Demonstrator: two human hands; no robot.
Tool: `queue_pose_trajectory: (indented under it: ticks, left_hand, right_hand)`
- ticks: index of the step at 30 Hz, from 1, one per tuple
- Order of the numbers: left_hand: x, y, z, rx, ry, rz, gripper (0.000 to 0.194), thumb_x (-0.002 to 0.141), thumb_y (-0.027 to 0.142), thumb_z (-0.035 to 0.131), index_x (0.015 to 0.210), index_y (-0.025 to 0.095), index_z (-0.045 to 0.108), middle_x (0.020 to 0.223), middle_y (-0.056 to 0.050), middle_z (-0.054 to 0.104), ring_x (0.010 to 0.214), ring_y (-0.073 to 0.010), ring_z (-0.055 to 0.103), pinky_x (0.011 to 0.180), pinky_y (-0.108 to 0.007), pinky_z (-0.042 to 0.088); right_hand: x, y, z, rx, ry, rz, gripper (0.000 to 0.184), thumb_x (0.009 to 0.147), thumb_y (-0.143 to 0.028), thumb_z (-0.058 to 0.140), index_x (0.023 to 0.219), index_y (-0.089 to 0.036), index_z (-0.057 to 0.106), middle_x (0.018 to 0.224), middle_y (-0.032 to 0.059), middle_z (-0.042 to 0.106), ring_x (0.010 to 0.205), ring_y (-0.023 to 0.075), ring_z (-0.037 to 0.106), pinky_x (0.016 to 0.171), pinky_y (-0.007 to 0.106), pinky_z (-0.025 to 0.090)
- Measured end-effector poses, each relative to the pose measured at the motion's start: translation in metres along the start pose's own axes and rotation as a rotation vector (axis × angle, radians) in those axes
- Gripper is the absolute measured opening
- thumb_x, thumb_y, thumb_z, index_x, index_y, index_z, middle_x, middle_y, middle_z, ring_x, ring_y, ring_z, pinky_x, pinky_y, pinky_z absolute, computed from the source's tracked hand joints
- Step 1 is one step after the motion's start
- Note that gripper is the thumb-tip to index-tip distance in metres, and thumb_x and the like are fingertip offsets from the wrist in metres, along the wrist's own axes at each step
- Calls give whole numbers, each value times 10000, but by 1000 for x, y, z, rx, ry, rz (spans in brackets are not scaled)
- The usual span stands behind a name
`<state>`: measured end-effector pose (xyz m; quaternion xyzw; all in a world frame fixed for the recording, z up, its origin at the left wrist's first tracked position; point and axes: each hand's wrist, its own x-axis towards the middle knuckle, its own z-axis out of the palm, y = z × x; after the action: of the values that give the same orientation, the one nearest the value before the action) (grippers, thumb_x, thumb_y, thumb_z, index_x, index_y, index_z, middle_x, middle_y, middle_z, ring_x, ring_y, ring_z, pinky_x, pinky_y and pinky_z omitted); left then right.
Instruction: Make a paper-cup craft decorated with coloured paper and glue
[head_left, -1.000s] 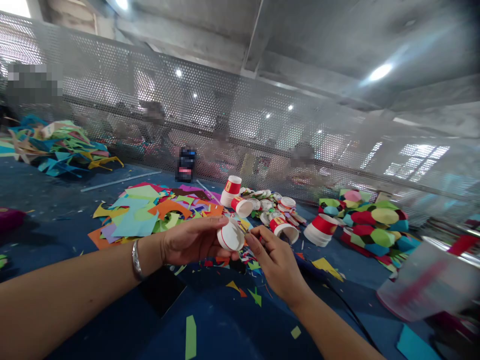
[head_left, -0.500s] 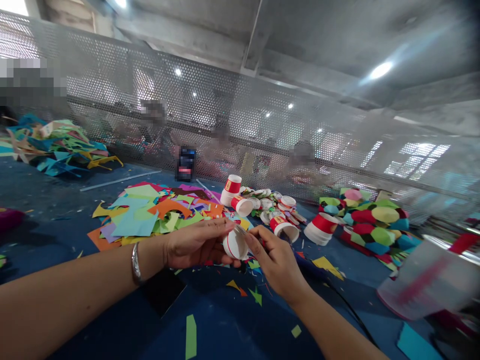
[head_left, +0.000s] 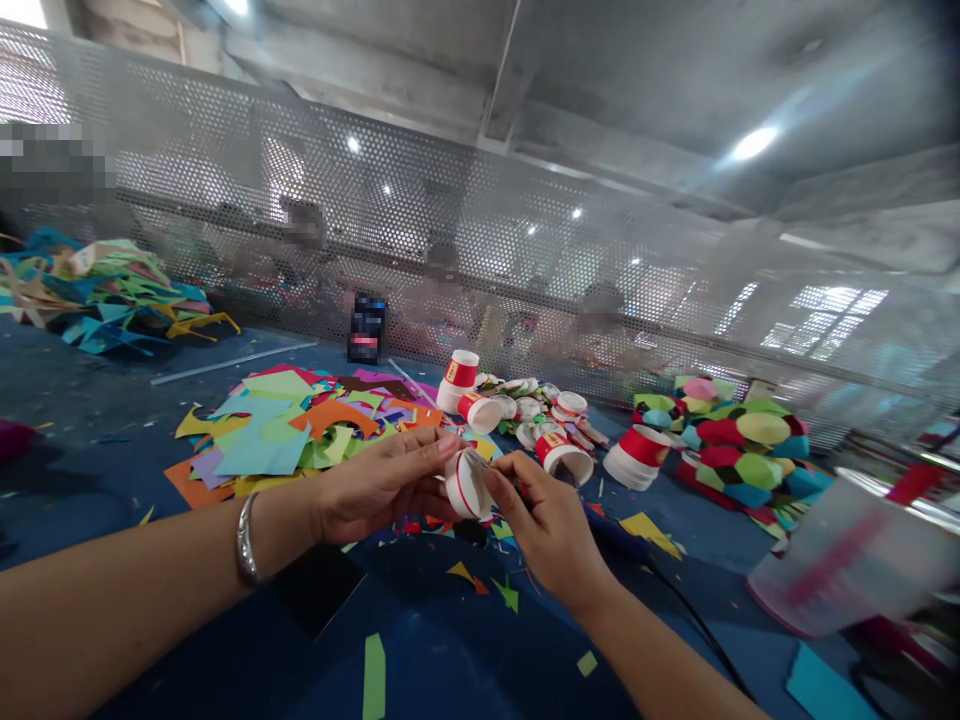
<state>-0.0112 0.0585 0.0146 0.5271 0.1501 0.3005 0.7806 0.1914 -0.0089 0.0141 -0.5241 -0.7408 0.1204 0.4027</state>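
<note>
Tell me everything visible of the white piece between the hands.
The white piece is small and rounded, apparently paper, with a thin red line along its side. It is held tilted above the blue table. The left hand grips its left side; the right hand is at its right edge, hiding part; contact there is unclear.

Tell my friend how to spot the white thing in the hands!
Find the blue table, then the left hand, the one with the silver bracelet. It holds, near the right hand, a small white cup piece. Unlike the red-banded cups beyond it, it is held up and shows only a thin red line.
</note>
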Motion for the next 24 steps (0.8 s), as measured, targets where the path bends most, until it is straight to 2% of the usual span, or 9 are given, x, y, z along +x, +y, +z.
queue_pose_trajectory:
  ticks: [3,5,8,14,24]
  left_hand:
    - [-4,2,4,72,-17,45,536,686,300,880,1108,188,569,1014,-51,683,895,-167,662,837,-313,509]
    - [-6,3,7,130,11,70,494,689,213,869,1077,177,566,999,-44,668,911,-158,639,841,-301,491]
    - [-7,3,10,126,26,81,395,737,198,826,1039,167,572,992,-41,655,923,-147,618,861,-300,478]
    - [-5,2,8,54,-11,77,439,729,168,821,1084,182,563,1014,-31,652,920,-139,623,845,-284,472]
    - [-4,-1,3,67,-85,99,379,746,159,802,1054,162,581,991,-27,670,879,-120,636,788,-252,474]
  right_hand:
    - [-1,0,-1,3,17,-2,305,1010,-450,481,871,-199,582,694,-20,564,614,129,466,574,262,343]
    - [-1,0,-1,17,20,-2,296,1009,-448,485,895,-198,595,712,-16,579,622,129,476,576,258,353]
    - [-2,0,-2,20,34,9,299,1003,-461,490,896,-202,594,668,-28,541,569,123,438,527,257,323]
    - [-2,-1,-2,14,59,0,282,995,-458,504,893,-208,586,639,-40,504,555,124,425,515,255,312]
    - [-3,-1,-5,7,48,-30,258,1003,-425,505,894,-206,585,654,-42,506,573,123,437,539,256,325]
